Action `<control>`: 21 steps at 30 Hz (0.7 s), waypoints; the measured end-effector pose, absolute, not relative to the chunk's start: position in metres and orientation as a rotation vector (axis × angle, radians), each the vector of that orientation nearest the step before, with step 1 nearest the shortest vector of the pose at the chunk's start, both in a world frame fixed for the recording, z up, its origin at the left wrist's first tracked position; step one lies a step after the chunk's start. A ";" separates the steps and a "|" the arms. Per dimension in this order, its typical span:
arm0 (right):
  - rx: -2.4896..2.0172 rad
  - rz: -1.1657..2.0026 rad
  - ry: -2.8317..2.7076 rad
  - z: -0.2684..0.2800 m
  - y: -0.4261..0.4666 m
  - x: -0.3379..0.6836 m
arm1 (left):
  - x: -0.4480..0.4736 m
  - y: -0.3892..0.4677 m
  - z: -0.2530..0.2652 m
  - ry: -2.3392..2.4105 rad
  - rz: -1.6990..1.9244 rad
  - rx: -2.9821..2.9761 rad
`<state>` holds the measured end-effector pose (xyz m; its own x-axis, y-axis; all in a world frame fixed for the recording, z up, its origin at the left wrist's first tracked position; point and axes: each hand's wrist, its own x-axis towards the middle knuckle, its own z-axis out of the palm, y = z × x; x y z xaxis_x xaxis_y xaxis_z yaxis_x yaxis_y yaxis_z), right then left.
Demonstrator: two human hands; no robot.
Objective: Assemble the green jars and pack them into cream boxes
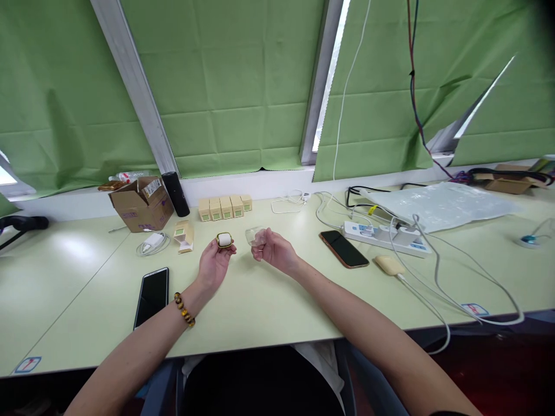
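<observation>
My left hand (214, 261) is closed around a small rounded white object with a dark and yellow rim (224, 240), too small to name for sure. Between the fingers of my right hand (277, 252) is a thin clear plastic piece (252, 236), held a little above the table. The two hands are apart, with a gap between the held things. Left of my left hand, an opened small kraft box (184, 236) stands on the table. A row of several small kraft boxes (221, 208) sits behind it.
A phone (152, 293) lies by my left forearm, another phone (344, 249) to the right. Farther right are a power strip (385, 238), a cream charging case (389, 266) and loose cables. At the back stand a cardboard box (145, 208) and a black cylinder (176, 195).
</observation>
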<state>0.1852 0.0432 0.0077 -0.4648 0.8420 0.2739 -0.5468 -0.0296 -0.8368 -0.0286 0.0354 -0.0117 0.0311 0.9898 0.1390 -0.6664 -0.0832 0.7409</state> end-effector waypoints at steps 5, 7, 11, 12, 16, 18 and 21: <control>-0.221 1.675 -1.264 0.013 0.034 0.184 | -0.028 0.035 -0.013 0.548 1.494 0.800; -0.190 1.651 -1.333 0.014 0.034 0.186 | -0.027 0.034 -0.013 0.550 1.494 0.802; -0.203 1.585 -1.477 0.012 0.036 0.191 | -0.027 0.033 -0.012 0.550 1.486 0.807; -0.212 1.567 -1.503 0.012 0.037 0.191 | -0.027 0.033 -0.011 0.550 1.487 0.808; -0.215 1.516 -1.547 0.010 0.038 0.191 | -0.027 0.033 -0.010 0.550 1.495 0.808; -0.211 1.533 -1.519 0.011 0.038 0.190 | -0.028 0.033 -0.011 0.547 1.496 0.811; -0.235 1.580 -1.468 0.014 0.038 0.189 | -0.028 0.033 -0.012 0.541 1.503 0.824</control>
<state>0.1894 0.0385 0.0136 -0.5448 0.7164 0.4357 -0.4871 0.1526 -0.8599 -0.0277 0.0333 -0.0116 0.0330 0.9838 0.1759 -0.6459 -0.1133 0.7549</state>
